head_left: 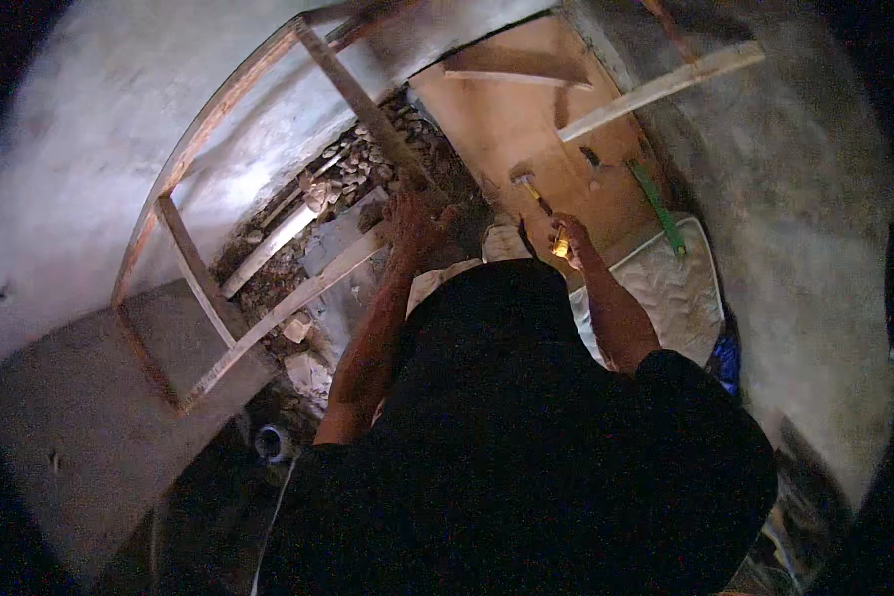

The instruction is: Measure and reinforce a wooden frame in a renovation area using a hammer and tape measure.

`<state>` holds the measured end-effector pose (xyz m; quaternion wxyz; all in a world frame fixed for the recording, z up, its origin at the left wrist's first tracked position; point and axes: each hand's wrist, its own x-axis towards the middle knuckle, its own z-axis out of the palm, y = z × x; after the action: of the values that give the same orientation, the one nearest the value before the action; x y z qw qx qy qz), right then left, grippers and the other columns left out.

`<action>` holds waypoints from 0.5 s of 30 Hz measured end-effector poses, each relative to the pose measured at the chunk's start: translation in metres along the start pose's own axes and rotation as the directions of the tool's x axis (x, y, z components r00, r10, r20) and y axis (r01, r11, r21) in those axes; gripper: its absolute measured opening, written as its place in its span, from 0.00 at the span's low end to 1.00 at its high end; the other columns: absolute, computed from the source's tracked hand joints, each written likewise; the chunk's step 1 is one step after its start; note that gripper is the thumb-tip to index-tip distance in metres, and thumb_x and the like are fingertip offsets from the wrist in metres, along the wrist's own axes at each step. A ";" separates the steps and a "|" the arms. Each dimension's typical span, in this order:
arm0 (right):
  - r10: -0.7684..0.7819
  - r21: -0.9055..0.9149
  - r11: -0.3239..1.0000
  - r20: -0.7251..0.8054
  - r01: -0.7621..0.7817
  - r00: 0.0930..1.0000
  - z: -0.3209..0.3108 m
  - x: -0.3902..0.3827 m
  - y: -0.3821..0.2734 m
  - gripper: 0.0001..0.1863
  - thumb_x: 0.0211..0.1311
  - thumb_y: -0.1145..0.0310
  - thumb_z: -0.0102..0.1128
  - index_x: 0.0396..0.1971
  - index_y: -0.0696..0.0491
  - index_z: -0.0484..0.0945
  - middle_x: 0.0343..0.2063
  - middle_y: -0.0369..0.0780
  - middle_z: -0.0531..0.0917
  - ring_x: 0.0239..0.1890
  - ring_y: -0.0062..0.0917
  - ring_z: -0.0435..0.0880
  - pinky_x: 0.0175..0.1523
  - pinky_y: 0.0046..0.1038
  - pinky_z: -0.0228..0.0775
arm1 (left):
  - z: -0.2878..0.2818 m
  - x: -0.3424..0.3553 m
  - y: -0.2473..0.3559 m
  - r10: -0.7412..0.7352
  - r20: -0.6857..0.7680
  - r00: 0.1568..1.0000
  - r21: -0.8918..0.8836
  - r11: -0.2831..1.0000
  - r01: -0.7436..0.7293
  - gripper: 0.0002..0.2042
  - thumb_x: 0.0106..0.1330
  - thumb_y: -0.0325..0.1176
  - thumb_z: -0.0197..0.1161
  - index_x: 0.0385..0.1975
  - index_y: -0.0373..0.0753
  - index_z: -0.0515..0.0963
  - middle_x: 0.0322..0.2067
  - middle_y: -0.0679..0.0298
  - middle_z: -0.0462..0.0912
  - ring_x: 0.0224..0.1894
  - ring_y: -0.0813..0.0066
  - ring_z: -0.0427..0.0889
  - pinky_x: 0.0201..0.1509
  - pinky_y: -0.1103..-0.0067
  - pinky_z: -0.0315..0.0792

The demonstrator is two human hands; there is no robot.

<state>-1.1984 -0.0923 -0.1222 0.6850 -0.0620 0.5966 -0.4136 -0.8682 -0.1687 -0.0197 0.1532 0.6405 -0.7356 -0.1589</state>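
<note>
My right hand [573, 238] is closed round the yellow-and-black handle of a hammer [537, 195]. The hammer's head lies farther out, over a brown board. On the left, my left hand [414, 223] grips a wooden frame [313, 288] near the corner where two of its bars meet. Its fingertips are dim and partly lost in shadow. The frame is built of narrow timber bars with crosspieces and reaches away to the left, over rubble and against the wall.
Broken stones [363, 164] and a pale plank [273, 248] lie beneath the frame. The brown board [497, 119] carries a loose timber strip [661, 91] and a green strip [656, 204]. A pale quilted pad [675, 293] lies right, by a blue item [727, 363]. A grey pipe end [272, 443] shows lower left.
</note>
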 end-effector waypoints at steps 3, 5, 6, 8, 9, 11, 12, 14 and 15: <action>0.117 0.024 0.993 -0.066 -0.116 0.991 -0.026 -0.001 0.024 0.23 0.50 0.52 0.59 0.43 0.49 0.72 0.31 0.36 0.74 0.29 0.27 0.76 0.31 0.31 0.73 | 0.009 0.005 0.007 0.027 -0.048 0.998 -0.055 0.998 -0.029 0.42 0.49 0.54 0.61 0.59 0.34 0.54 0.55 0.43 0.60 0.57 0.47 0.59 0.58 0.58 0.52; 0.006 0.042 0.999 0.000 -0.006 1.000 -0.053 -0.005 0.051 0.21 0.51 0.53 0.59 0.42 0.49 0.72 0.30 0.35 0.74 0.29 0.25 0.76 0.30 0.30 0.72 | 0.020 0.005 -0.003 0.027 -0.061 0.998 -0.136 0.990 -0.036 0.40 0.50 0.54 0.60 0.59 0.37 0.55 0.55 0.44 0.60 0.57 0.47 0.59 0.57 0.57 0.53; -0.111 0.040 0.993 0.085 0.108 0.990 -0.060 -0.008 0.062 0.20 0.51 0.53 0.59 0.40 0.50 0.73 0.29 0.35 0.75 0.29 0.24 0.76 0.30 0.29 0.71 | 0.030 0.002 -0.020 0.039 0.110 0.993 0.105 0.993 -0.051 0.36 0.52 0.53 0.58 0.58 0.40 0.57 0.55 0.45 0.61 0.56 0.47 0.60 0.56 0.57 0.54; -0.069 0.115 0.991 0.042 0.064 0.997 -0.050 -0.021 0.061 0.19 0.51 0.54 0.59 0.39 0.50 0.73 0.29 0.34 0.74 0.29 0.23 0.75 0.31 0.28 0.70 | 0.036 -0.001 -0.029 0.001 0.282 0.959 0.352 0.930 -0.105 0.32 0.54 0.52 0.57 0.58 0.44 0.59 0.55 0.46 0.61 0.55 0.46 0.61 0.56 0.57 0.55; -0.039 0.179 0.983 -0.008 0.040 0.999 -0.051 -0.025 0.063 0.17 0.51 0.56 0.58 0.37 0.50 0.73 0.28 0.34 0.74 0.28 0.22 0.75 0.31 0.28 0.70 | 0.031 0.000 -0.025 0.029 0.224 0.974 0.346 0.932 -0.107 0.29 0.55 0.49 0.56 0.58 0.47 0.60 0.54 0.45 0.63 0.53 0.46 0.63 0.54 0.56 0.57; -0.026 0.113 0.993 -0.015 0.028 1.000 -0.052 -0.030 0.064 0.16 0.51 0.57 0.58 0.36 0.50 0.74 0.27 0.34 0.74 0.28 0.22 0.74 0.32 0.28 0.70 | 0.022 0.002 -0.018 0.051 0.168 0.984 0.349 0.931 -0.108 0.27 0.56 0.46 0.55 0.57 0.50 0.61 0.52 0.45 0.64 0.51 0.46 0.65 0.53 0.56 0.58; -0.024 0.033 0.999 -0.021 0.025 0.999 -0.055 -0.031 0.063 0.15 0.52 0.57 0.57 0.36 0.51 0.74 0.27 0.34 0.74 0.28 0.22 0.74 0.33 0.28 0.69 | 0.017 0.004 -0.015 0.080 0.197 0.977 0.328 0.934 -0.143 0.26 0.56 0.43 0.55 0.57 0.50 0.62 0.50 0.44 0.66 0.50 0.45 0.66 0.52 0.56 0.58; -0.022 0.006 1.000 -0.080 0.023 0.997 -0.103 -0.004 0.096 0.15 0.52 0.57 0.57 0.36 0.51 0.74 0.28 0.34 0.74 0.29 0.22 0.74 0.33 0.27 0.69 | 0.016 0.009 -0.003 0.130 0.235 0.963 0.287 0.937 -0.197 0.25 0.56 0.41 0.55 0.57 0.50 0.62 0.48 0.44 0.68 0.48 0.45 0.67 0.51 0.57 0.59; -0.019 -0.026 1.000 -0.129 0.016 0.992 -0.120 0.008 0.108 0.16 0.53 0.57 0.56 0.37 0.51 0.74 0.29 0.34 0.74 0.29 0.22 0.74 0.34 0.26 0.69 | 0.019 0.014 0.002 0.108 0.205 0.973 0.218 0.964 -0.153 0.26 0.55 0.40 0.55 0.57 0.50 0.62 0.46 0.46 0.70 0.46 0.45 0.68 0.50 0.57 0.60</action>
<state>-1.2499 0.0213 -0.2246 0.6405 -0.0488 0.6441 -0.4154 -0.8796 -0.1814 -0.0355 0.0160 0.5857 -0.8011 -0.1222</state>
